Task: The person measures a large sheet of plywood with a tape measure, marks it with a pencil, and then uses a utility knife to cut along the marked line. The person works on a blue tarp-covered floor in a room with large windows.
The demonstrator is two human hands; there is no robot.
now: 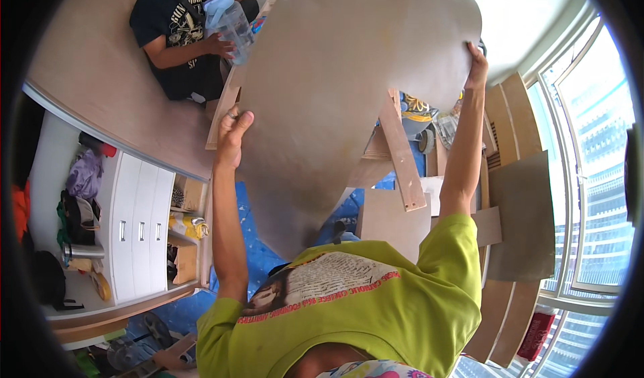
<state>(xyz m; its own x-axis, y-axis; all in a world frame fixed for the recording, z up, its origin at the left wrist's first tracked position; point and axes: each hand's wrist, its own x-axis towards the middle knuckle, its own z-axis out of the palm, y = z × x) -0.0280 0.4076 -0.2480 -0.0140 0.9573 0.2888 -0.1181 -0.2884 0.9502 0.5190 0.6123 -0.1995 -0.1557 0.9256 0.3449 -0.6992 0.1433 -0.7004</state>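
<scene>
A large, thin grey-brown sheet (322,83) stands up in front of me and fills the middle of the view. Its outline narrows toward my body, and a corner on its right side is stepped in. My left hand (231,136) is closed on the sheet's left edge, thumb pointing up along it. On the far right edge, my right hand (477,66) grips the sheet with its arm stretched out. The fingers of both hands are partly hidden behind the sheet.
A person (184,36) at the far left holds a clear water bottle (231,29) and a phone. White drawers (141,224) and open shelves stand left. Boards (520,217) lean by the windows (590,163) at right. A wood strip (402,153) and blue floor covering (258,224) show beyond the sheet.
</scene>
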